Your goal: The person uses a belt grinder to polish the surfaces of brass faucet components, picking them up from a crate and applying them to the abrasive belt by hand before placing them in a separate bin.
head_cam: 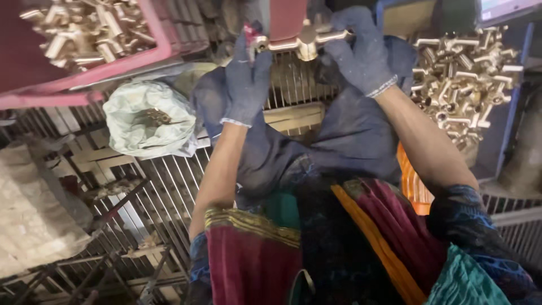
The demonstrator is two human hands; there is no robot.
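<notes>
A: Nearest item, lower frame: maroon cloth with a gold band [248, 226], draped over the person's lap, with an orange stripe and teal folds further right. Next?

B: Far left, upper corner: red crate [152, 34], tilted, filled with brass fittings [84, 28]. Below it: pale plastic bag [148, 118], crumpled, mouth open, a few brass pieces showing inside. It rests on a metal grating [169, 186] that runs under the whole scene.

A: Hands?

B: Left hand [248, 79]: blue knit glove, fingers raised and curled round the left end of a brass cross fitting [302, 40]. Grip closed on that end. Right hand [361, 53]: same kind of glove, fingers wrapped over the fitting's right arm. Also closed on it.

A: Position of the fitting?

B: Top centre, held between both hands above the grating, just under a dark red upright part [285, 17]. It possibly touches that part; the view is too blurred there to confirm.

A: Between the forearms?

B: Dark blue cloth [350, 135], bunched, spread across the lap below the hands.

A: Right side?

B: Heap of brass tee fittings [466, 73], piled in a blue bin [511, 124], near the right wrist. Orange ribbed item [412, 186], partly hidden under the right forearm.
</notes>
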